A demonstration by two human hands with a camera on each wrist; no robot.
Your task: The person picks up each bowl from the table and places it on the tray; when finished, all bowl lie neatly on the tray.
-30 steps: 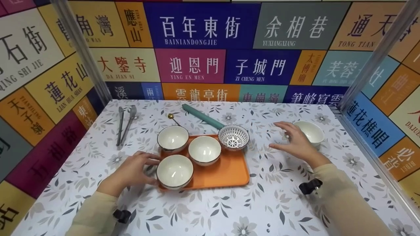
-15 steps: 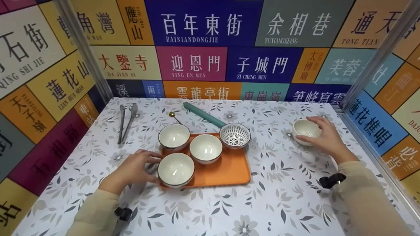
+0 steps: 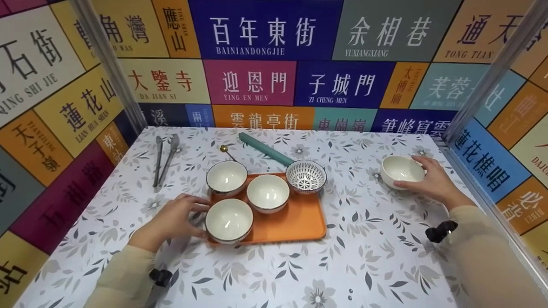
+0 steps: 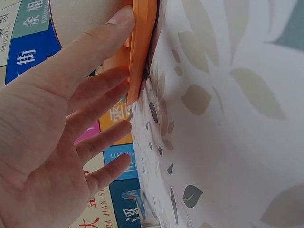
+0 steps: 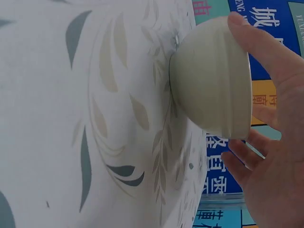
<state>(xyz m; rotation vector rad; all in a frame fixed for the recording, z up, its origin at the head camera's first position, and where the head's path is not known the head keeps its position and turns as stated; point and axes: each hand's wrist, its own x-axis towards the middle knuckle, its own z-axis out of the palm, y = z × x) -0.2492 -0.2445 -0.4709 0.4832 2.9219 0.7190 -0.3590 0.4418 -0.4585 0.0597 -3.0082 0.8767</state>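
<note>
At the right of the table, my right hand holds a plain white bowl, thumb at its near rim and fingers at its far side. In the right wrist view this bowl stands upright, its base at the tablecloth. My left hand, fingers spread, is beside the orange tray and the nearest dark-rimmed white bowl. The left wrist view has the thumb over the tray edge; whether it touches is unclear. Two more dark-rimmed bowls and a patterned bowl sit on or over the tray.
Grey tongs lie at the back left. Behind the tray are a gold-tipped stick and a green rod-like object, both partly hidden by bowls. Printed panels enclose the table's back and sides.
My right hand has moved right, from in front of the plain white bowl to its right side, and now holds it. The left hand stays by the tray.
</note>
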